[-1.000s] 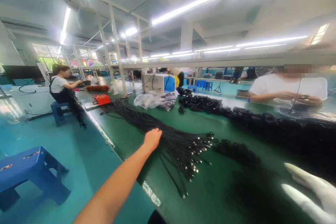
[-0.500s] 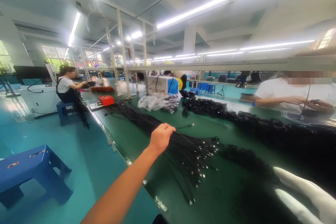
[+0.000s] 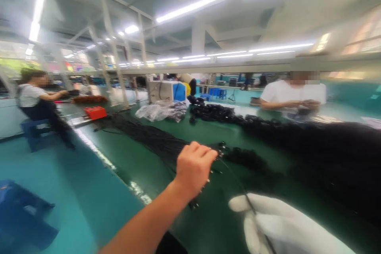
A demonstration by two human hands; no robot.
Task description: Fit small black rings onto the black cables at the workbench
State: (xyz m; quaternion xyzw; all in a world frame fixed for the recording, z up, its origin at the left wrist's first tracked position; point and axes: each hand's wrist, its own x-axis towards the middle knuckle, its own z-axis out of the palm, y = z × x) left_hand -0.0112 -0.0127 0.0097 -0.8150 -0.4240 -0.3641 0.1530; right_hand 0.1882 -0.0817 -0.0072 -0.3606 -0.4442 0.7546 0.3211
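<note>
Your left hand is bare; right hand wears a white glove. Cables are black w/ silver tips. Table is dark green, floor teal. Box is red, stool blue.

head cam | faces forward along green bench | slightly downward | hands close | single view

Two hands, two seated co-workers, one red box
</note>
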